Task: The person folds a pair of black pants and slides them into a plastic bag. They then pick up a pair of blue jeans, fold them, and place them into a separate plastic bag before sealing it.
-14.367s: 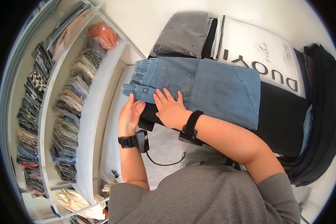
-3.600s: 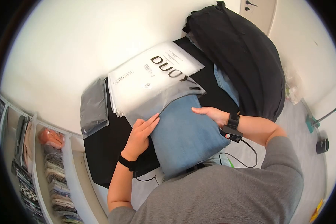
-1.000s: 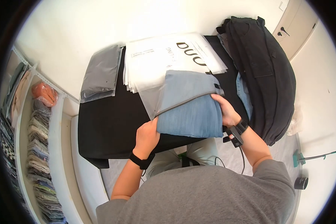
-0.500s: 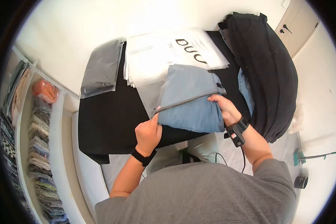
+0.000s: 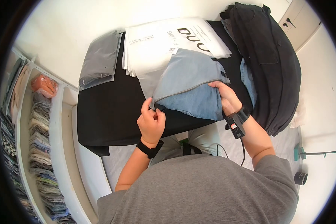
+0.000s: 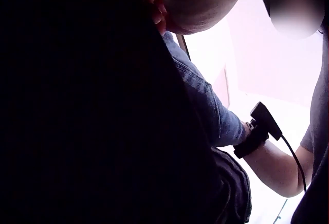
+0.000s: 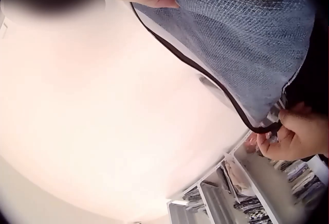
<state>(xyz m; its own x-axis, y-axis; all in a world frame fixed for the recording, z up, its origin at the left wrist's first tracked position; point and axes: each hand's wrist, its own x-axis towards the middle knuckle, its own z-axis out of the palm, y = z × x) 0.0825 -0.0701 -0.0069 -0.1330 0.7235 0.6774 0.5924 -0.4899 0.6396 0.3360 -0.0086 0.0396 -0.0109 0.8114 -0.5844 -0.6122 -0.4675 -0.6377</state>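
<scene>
Folded blue jeans [image 5: 198,102] lie partly inside a clear plastic bag [image 5: 147,84] with a dark edge strip, which crosses the denim on a slant. At the bag's left corner my left hand [image 5: 151,125] pinches the strip, its index finger raised; the right wrist view shows this pinch [image 7: 295,134] too. My right hand [image 5: 229,99] grips the right side of the jeans, thumb on top near the strip and other fingers hidden underneath. In the right wrist view the denim [image 7: 241,39] fills the top. The left wrist view is mostly dark, with the jeans [image 6: 200,95] beyond.
Printed clear bags [image 5: 149,44] lie stacked at the back of the black-covered table [image 5: 100,123], beside a packed grey garment [image 5: 100,59]. Dark trousers [image 5: 265,71] are heaped at the right. Shelves of packed clothes [image 5: 43,149] stand at the left.
The jeans were flat on the table earliest; later they went partly into the bag. Since half a second ago, the strip has bowed upward at its middle and my left index finger has lifted.
</scene>
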